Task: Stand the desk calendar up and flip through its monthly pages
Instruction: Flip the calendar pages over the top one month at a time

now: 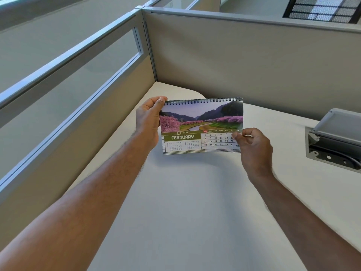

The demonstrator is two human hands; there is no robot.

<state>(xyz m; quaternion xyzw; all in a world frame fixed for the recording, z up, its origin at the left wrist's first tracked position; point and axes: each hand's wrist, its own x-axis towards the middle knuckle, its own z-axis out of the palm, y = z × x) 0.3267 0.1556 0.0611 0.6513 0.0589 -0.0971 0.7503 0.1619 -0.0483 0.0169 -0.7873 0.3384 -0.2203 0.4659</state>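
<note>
A spiral-bound desk calendar (202,122) is held upright above the white desk (185,202), facing me. Its open page shows FEBRUARY 2026 under a photo of pink blossom trees along a river. My left hand (148,122) grips the calendar's upper left corner by the wire binding. My right hand (254,149) pinches the lower right corner of the page, thumb on the date grid. The calendar's bottom edge looks lifted off the desk; its back and stand are hidden.
Beige cubicle partitions (244,55) close the desk at the back and left, the left one with a glass strip (74,75). An open grey cable box (336,141) is set into the desk at the right edge.
</note>
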